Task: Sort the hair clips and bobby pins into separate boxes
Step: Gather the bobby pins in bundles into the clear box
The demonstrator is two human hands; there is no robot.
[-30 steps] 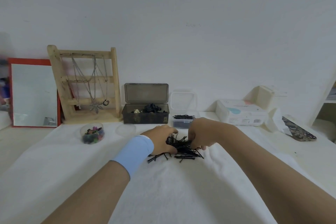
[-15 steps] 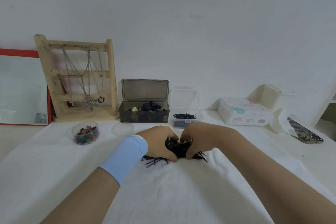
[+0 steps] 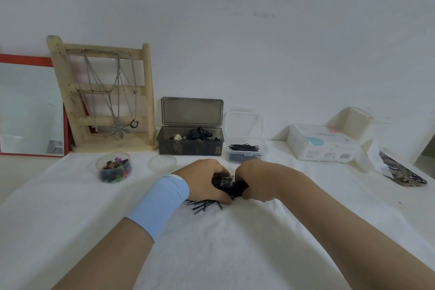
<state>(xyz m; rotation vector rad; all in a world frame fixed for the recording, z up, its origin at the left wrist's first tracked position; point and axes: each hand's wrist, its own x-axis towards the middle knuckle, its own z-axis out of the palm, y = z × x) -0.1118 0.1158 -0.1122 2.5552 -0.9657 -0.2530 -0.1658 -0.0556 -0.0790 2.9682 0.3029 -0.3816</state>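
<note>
A bunch of black bobby pins [image 3: 226, 185] is gathered between both hands on the white cloth. My left hand [image 3: 204, 179], with a light blue wristband, curls round it from the left; my right hand [image 3: 256, 180] curls round it from the right. A few loose bobby pins [image 3: 203, 206] lie under my left hand. Behind, a dark box [image 3: 190, 146] with its lid up holds black hair clips. Beside it a small clear box [image 3: 246, 154], lid up, holds bobby pins.
A round clear tub [image 3: 114, 167] of coloured small clips and its lid [image 3: 162, 162] sit at the left. A wooden necklace stand [image 3: 106, 94] and a red-framed mirror [image 3: 30, 106] lean on the wall. A white tissue pack [image 3: 322, 146] and a patterned object [image 3: 400, 169] lie right.
Both hands have closed in on the scattered bobby pins and pulled them into a tight bunch between them. The camera has tilted and moved closer.
</note>
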